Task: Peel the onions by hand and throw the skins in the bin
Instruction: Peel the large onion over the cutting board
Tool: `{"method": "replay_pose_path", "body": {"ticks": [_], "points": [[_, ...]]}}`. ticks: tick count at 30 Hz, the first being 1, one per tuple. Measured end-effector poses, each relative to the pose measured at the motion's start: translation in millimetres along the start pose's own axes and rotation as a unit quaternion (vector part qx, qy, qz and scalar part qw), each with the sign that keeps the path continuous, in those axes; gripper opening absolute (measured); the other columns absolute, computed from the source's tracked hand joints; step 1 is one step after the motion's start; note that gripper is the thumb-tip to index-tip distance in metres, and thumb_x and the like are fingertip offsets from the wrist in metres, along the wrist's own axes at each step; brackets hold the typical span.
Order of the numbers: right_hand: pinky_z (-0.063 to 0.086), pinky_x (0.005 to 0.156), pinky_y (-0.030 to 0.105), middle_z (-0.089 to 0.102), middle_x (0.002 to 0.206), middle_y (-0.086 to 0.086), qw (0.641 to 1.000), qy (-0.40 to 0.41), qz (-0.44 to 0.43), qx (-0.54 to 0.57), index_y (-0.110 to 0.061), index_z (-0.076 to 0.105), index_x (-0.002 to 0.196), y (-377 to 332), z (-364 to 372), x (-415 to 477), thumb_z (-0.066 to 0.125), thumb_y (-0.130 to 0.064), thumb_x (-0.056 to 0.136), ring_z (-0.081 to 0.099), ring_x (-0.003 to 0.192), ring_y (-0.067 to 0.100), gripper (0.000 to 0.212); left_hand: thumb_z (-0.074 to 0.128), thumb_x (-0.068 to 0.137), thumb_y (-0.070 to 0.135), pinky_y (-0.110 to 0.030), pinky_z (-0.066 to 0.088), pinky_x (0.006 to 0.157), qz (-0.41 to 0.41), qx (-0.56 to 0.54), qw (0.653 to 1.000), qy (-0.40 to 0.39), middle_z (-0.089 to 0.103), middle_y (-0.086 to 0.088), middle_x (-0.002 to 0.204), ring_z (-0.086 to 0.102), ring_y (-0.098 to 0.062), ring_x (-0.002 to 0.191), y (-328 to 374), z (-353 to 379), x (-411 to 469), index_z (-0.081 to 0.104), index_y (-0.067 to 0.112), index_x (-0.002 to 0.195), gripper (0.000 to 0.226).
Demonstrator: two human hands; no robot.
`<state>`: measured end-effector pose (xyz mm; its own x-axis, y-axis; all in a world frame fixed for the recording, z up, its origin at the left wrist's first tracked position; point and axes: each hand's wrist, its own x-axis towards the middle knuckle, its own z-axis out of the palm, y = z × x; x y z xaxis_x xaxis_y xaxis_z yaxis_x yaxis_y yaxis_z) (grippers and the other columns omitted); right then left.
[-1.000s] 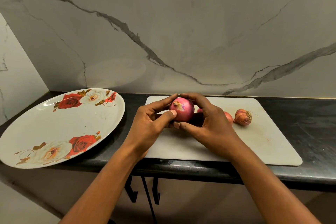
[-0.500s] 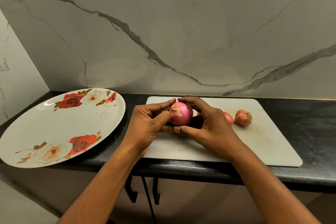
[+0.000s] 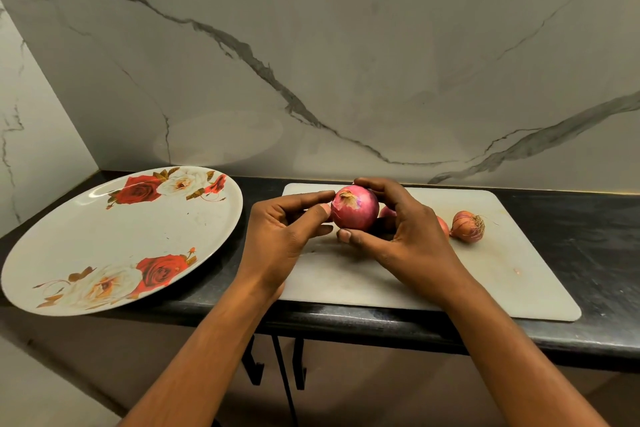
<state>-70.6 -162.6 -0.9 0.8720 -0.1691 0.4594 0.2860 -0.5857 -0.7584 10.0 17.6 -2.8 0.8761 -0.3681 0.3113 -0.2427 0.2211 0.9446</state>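
Where fingers curl, the red onion (image 3: 355, 208) is clamped by the right hand (image 3: 405, 239) and pinched by left hand (image 3: 280, 236) thumb and forefinger, centre frame, above the white board (image 3: 502, 274); a small onion (image 3: 467, 226) is laid on it. Rose-print plate (image 3: 104, 239) is set lower left.

Black counter (image 3: 602, 253): floral plate (image 3: 104, 236), white cutting board (image 3: 485, 284) beside it.

Left grip (image 3: 281, 238), right grip (image 3: 406, 233): both curled
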Motion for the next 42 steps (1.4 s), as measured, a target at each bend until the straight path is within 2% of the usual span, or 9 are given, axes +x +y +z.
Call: {"method": "replay_pose_path", "body": {"ticks": [7, 16, 23, 29, 31, 34, 36, 38, 42], "points": [[0.064, 0.084, 0.037, 0.064, 0.125, -0.022, 1.000, 0.007, -0.003, -0.015, -0.041, 0.055, 0.138, 1.5, 0.5, -0.4, 0.093, -0.036, 0.078, 0.074, 0.093, 0.011, 0.071, 0.082, 0.085, 0.006, -0.037, 0.065, 0.085, 0.014, 0.008, 1.000, 0.007, 0.082, -0.006, 0.102, 0.078, -0.027, 0.097, 1.0, 0.6, -2.2, 0.080, 0.006, 0.110, 0.025], [0.065, 0.083, 0.039, 0.065, 0.127, -0.019, 1.000, 0.019, 0.003, -0.003, -0.042, 0.055, 0.138, 3.1, -0.2, 0.0, 0.093, -0.036, 0.079, 0.075, 0.096, 0.014, 0.071, 0.079, 0.088, 0.000, -0.038, 0.064, 0.084, 0.027, 0.013, 1.000, 0.006, 0.081, -0.009, 0.105, 0.077, -0.029, 0.100, -4.4, -2.3, -0.3, 0.079, 0.000, 0.102, 0.014], [0.065, 0.086, 0.033, 0.065, 0.127, -0.014, 0.998, 0.043, 0.014, 0.040, -0.034, 0.056, 0.138, 3.5, -1.9, 0.2, 0.091, -0.029, 0.081, 0.074, 0.101, 0.011, 0.067, 0.077, 0.089, 0.000, -0.041, 0.064, 0.087, 0.007, 0.009, 1.000, 0.013, 0.081, -0.010, 0.104, 0.077, -0.028, 0.100, -5.5, -3.2, -0.2, 0.079, 0.000, 0.102, 0.013], [0.063, 0.092, 0.041, 0.061, 0.130, -0.011, 0.995, 0.048, 0.025, 0.083, -0.036, 0.056, 0.137, 5.3, -4.5, 0.3, 0.083, -0.029, 0.079, 0.072, 0.107, 0.020, 0.064, 0.082, 0.084, 0.000, -0.044, 0.064, 0.090, 0.001, 0.034, 0.999, 0.021, 0.081, -0.008, 0.099, 0.078, -0.027, 0.097, -6.5, -3.9, -0.2, 0.080, 0.003, 0.096, 0.012], [0.063, 0.092, 0.041, 0.061, 0.131, -0.011, 0.996, 0.031, 0.027, 0.075, -0.039, 0.055, 0.138, 5.1, -4.2, 0.4, 0.082, -0.028, 0.082, 0.072, 0.107, 0.019, 0.064, 0.085, 0.082, 0.001, -0.041, 0.063, 0.090, 0.007, 0.051, 0.999, 0.015, 0.081, -0.006, 0.097, 0.077, -0.024, 0.096, -6.2, -4.2, -0.6, 0.081, 0.006, 0.095, 0.015], [0.064, 0.087, 0.035, 0.062, 0.131, -0.009, 0.999, 0.018, 0.013, 0.037, -0.039, 0.054, 0.138, 4.0, -2.6, -0.2, 0.088, -0.026, 0.084, 0.073, 0.102, 0.014, 0.065, 0.086, 0.080, 0.000, -0.034, 0.062, 0.083, 0.016, 0.065, 0.998, 0.008, 0.081, -0.003, 0.095, 0.076, -0.020, 0.090, -5.5, -4.9, -1.4, 0.082, 0.011, 0.099, 0.022], [0.064, 0.083, 0.032, 0.063, 0.127, -0.012, 1.000, 0.019, 0.003, 0.006, -0.039, 0.056, 0.138, 3.6, -1.2, -0.4, 0.091, -0.033, 0.081, 0.072, 0.098, 0.012, 0.067, 0.084, 0.082, -0.002, -0.039, 0.063, 0.085, 0.022, 0.059, 0.998, 0.012, 0.081, -0.005, 0.095, 0.076, -0.028, 0.092, -6.6, -5.1, -0.3, 0.083, 0.013, 0.099, 0.022], [0.064, 0.084, 0.035, 0.065, 0.125, -0.016, 1.000, 0.014, 0.005, -0.008, -0.039, 0.057, 0.138, 4.2, -0.2, -0.3, 0.091, -0.039, 0.080, 0.072, 0.099, 0.011, 0.067, 0.080, 0.087, -0.002, -0.048, 0.063, 0.088, 0.026, 0.046, 0.998, 0.015, 0.081, -0.009, 0.096, 0.075, -0.035, 0.092, -7.4, -4.4, 0.5, 0.083, 0.011, 0.100, 0.019], [0.063, 0.088, 0.036, 0.068, 0.125, -0.016, 1.000, 0.004, 0.006, -0.007, -0.043, 0.055, 0.142, 4.7, -0.5, -1.0, 0.089, -0.038, 0.082, 0.074, 0.099, 0.008, 0.069, 0.082, 0.088, 0.006, -0.049, 0.063, 0.089, 0.041, 0.051, 0.998, 0.002, 0.080, -0.007, 0.100, 0.076, -0.027, 0.093, -4.6, -1.7, -0.3, 0.082, 0.007, 0.101, 0.013]]}}
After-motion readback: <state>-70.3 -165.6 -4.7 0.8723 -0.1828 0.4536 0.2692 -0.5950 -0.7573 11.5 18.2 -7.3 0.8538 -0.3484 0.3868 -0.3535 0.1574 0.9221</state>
